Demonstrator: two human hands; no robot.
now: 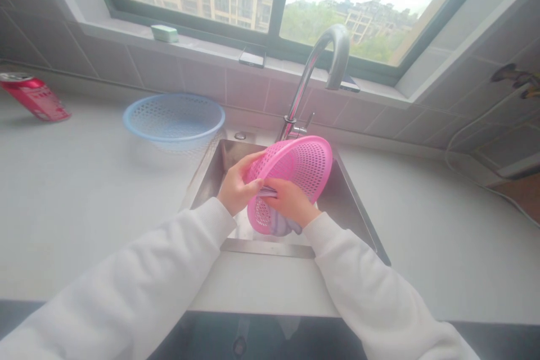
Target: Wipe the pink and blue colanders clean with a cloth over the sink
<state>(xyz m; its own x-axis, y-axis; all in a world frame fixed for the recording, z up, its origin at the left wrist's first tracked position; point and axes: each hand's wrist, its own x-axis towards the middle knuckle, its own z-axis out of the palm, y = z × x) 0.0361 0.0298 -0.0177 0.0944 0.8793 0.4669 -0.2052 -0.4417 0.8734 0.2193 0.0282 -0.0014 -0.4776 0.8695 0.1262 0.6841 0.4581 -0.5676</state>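
A pink plastic basket with holes (310,169) is tilted on its side above the steel sink (350,202). My left hand (240,183) grips its left side, fingers behind the wall and thumb at the rim. My right hand (291,199) reaches to the inside of the basket, closed on a pale striped cloth (280,224). The cloth lies against the basket's inner wall and hangs below my hand. Part of it is hidden under my right hand.
A chrome faucet (310,67) rises behind the sink. On the left counter stand a light blue basket (175,138) and a red can (36,98). A green-and-white sponge (165,33) and a small flat box (252,57) sit on the windowsill.
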